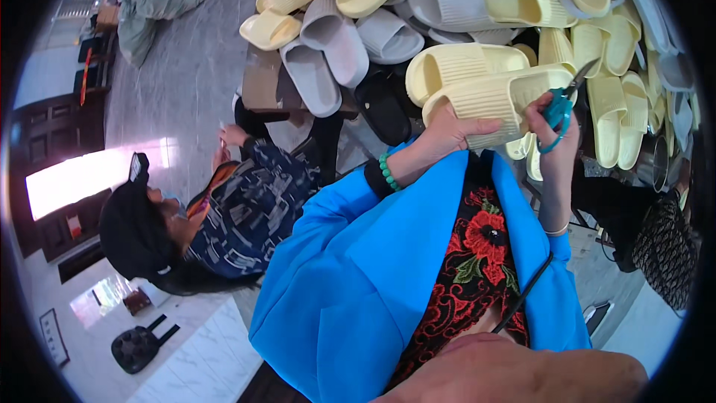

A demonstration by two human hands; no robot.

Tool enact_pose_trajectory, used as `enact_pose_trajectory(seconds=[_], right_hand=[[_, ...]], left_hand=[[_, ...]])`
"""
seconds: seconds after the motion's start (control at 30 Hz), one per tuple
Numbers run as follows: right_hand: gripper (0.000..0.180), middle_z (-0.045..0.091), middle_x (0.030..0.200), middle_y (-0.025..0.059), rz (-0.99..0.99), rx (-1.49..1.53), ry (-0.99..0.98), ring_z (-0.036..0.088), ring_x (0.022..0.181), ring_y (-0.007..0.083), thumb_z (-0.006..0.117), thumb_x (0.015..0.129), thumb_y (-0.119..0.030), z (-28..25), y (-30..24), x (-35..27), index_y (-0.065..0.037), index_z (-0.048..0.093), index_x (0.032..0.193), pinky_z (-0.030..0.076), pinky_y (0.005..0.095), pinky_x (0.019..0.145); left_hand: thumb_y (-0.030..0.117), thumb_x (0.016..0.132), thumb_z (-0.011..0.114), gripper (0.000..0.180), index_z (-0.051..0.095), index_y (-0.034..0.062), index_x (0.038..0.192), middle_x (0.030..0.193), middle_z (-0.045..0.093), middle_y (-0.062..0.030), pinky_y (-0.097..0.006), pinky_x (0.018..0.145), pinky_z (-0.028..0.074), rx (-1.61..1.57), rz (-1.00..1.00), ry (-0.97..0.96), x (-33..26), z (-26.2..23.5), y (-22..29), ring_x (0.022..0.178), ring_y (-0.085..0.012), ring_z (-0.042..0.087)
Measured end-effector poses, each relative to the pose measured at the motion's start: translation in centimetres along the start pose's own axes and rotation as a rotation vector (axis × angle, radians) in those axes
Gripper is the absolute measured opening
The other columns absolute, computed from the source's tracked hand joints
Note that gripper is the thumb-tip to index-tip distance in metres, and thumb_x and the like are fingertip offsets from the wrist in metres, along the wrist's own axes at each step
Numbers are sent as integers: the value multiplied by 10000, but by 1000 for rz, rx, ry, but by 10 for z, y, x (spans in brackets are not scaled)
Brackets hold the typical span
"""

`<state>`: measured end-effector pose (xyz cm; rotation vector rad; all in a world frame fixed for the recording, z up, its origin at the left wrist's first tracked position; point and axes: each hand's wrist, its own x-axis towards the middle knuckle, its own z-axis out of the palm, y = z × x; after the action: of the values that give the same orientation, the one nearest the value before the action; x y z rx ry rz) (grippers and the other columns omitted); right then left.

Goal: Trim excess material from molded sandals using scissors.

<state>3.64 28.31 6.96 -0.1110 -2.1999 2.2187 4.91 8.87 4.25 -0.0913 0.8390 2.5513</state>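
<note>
While your left hand (447,134) clamps the yellow slipper (492,97) before the slipper heap (388,22), your right hand's (556,123) closed grip on the teal scissors (559,108) risks nicking its ribbed edge if the blades slip.

We find the way ahead closed by a heap of yellow and grey slippers (388,37) crowding just beyond the held yellow slipper (496,97). To our left a seated person (239,209) blocks passage; bare floor (179,82) lies open beyond them.

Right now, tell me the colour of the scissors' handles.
Teal, seen in the head view: scissors in the right hand.
</note>
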Motion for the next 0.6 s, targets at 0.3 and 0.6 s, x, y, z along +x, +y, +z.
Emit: enact_pose_trajectory(seconds=[0.3, 0.6], right_hand=[[454, 603, 820, 35, -4, -368, -224, 574, 782, 116, 769, 762, -286, -44, -10, -13, 1, 592, 1065, 459, 278, 699], [542, 581, 693, 142, -173, -920, -422, 601, 703, 353, 758, 716, -507, -45, -41, -28, -24, 564, 867, 450, 424, 605]], left_hand=[[-109, 828, 607, 565, 426, 11, 1350, 1290, 561, -129, -389, 1001, 485, 9, 81, 111, -1, 6, 16, 1179, -246, 569], [-58, 870, 580, 573, 354, 2, 1393, 1321, 517, -172, -400, 983, 504, -71, -56, 125, -5, -1, 11, 1167, -282, 573]])
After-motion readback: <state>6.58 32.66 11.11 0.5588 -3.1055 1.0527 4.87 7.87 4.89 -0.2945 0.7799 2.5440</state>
